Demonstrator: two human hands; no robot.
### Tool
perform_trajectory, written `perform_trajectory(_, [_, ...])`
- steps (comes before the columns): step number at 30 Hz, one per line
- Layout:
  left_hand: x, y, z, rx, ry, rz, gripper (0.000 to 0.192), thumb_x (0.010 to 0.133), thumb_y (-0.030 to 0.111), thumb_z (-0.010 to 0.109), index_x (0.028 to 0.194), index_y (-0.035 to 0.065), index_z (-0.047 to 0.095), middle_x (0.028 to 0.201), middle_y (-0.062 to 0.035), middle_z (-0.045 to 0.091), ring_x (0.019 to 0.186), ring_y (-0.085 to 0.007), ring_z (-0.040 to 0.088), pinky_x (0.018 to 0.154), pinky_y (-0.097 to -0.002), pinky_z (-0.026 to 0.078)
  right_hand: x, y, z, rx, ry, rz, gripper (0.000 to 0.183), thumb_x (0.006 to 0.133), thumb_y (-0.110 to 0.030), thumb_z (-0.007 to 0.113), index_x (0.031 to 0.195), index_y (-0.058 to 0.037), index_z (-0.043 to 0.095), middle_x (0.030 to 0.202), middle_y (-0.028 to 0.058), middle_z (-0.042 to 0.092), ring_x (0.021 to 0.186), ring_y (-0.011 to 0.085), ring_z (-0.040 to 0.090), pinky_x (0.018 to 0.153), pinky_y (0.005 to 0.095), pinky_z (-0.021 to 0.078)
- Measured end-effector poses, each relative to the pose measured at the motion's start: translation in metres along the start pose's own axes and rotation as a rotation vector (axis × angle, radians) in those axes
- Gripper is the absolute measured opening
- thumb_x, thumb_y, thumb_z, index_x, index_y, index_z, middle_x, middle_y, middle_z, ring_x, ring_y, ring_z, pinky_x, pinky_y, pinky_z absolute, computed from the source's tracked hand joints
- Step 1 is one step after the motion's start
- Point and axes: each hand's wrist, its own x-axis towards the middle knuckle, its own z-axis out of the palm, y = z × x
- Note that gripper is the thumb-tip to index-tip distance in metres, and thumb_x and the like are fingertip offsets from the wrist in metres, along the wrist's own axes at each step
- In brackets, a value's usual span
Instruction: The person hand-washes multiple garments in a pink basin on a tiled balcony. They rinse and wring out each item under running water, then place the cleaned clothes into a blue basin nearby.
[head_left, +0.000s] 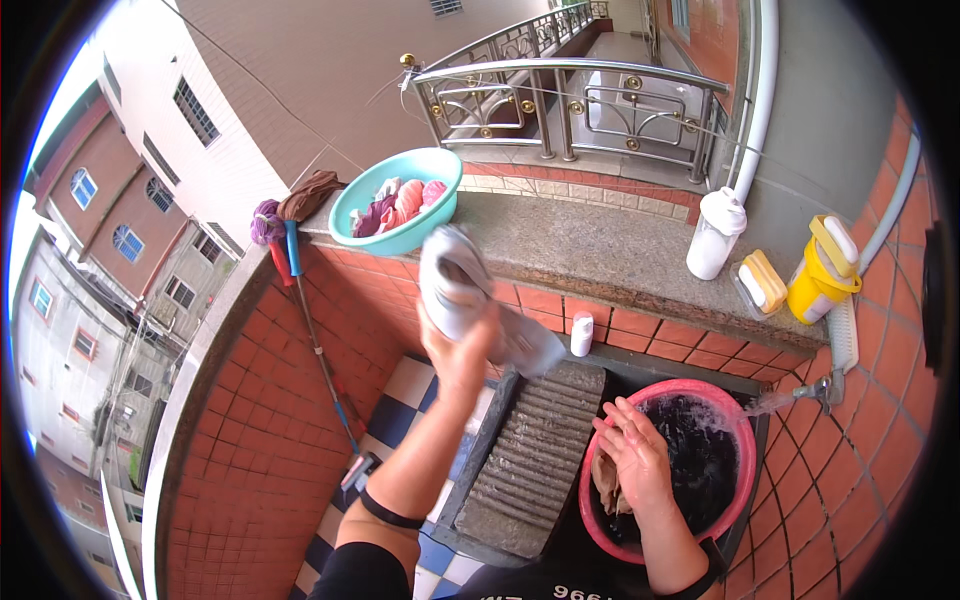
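My left hand (457, 352) is raised beside the ledge. It grips a pale grey piece of cloth (532, 341), bunched at the top and trailing to the right, blurred by motion. Below and to the right, my right hand (637, 454) hovers over the near-left side of a pink basin (744, 457) with its fingers apart and nothing in them. Dark water (694, 465) fills much of the basin, and a beige cloth (604, 480) lies at its left side, partly hidden by that hand. A ridged stone washboard (536, 457) slopes between my arms.
Water runs from a wall tap (817, 391) into the basin. On the granite ledge (570, 232) stand a turquoise basin of clothes (450, 202), a white lidded bottle (716, 232), a sponge box (761, 285) and a yellow container (821, 281). A small white bottle (582, 334) stands lower. Mops (304, 300) lean left.
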Motion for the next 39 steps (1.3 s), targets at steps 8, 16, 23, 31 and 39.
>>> perform_trajectory(8, [0.308,-0.053,-0.088,1.047,-0.397,0.131,0.059,0.073,0.03,0.082,0.117,-0.0018,0.057,0.105,-0.0155,0.065,0.095,-0.0246,0.063,0.08,-0.0338,0.05,-0.016,0.074,-0.176,-1.012,0.673,0.279,0.043,0.075,-0.022,0.079,0.105,0.0045,0.064,0.099,0.0195,0.07,0.091,0.0259,0.069,0.079,0.0332,0.0532])
perform_trajectory(16, [0.124,-0.089,-0.028,0.799,-0.24,0.607,0.037,0.084,0.009,0.065,0.122,0.0087,0.063,0.124,-0.0082,0.062,0.111,-0.0228,0.058,0.096,-0.0361,0.043,-0.031,0.144,-0.176,-1.679,0.61,0.272,0.036,0.073,-0.023,0.08,0.093,-0.0009,0.059,0.099,0.0196,0.063,0.093,0.0316,0.064,0.079,0.0407,0.0519])
perform_trajectory(23, [-0.178,-0.13,0.034,0.71,-0.912,-0.394,0.04,0.079,0.005,0.066,0.119,0.0028,0.06,0.101,-0.0183,0.068,0.086,-0.0287,0.07,0.075,-0.0371,0.056,-0.03,0.06,-0.23,-0.344,0.515,0.174,0.016,0.089,-0.016,0.067,0.082,-0.0025,0.064,0.07,0.001,0.061,0.063,0.0087,0.055,0.056,0.0262,0.0439])
perform_trajectory(31, [-0.316,-0.154,0.074,0.963,-1.252,-0.609,0.074,0.078,0.022,0.07,0.142,0.0042,0.036,0.123,-0.0299,0.051,0.105,-0.0469,0.058,0.091,-0.0486,0.049,-0.061,-0.078,-0.296,-0.808,0.825,0.006,0.018,0.091,-0.018,0.065,0.084,-0.0018,0.065,0.069,-0.0007,0.059,0.061,0.0075,0.053,0.058,0.0276,0.045])
perform_trajectory(39, [-0.381,-0.151,0.112,0.904,-1.636,-0.034,0.084,0.079,0.034,0.073,0.148,0.0115,0.03,0.152,-0.028,0.021,0.136,-0.0435,0.032,0.102,-0.0556,0.037,-0.063,-0.002,-0.285,-1.964,0.381,0.34,0.074,0.086,-0.048,0.063,0.15,-0.0344,0.029,0.16,0.0176,0.007,0.142,0.0516,0.006,0.111,0.066,0.0148])
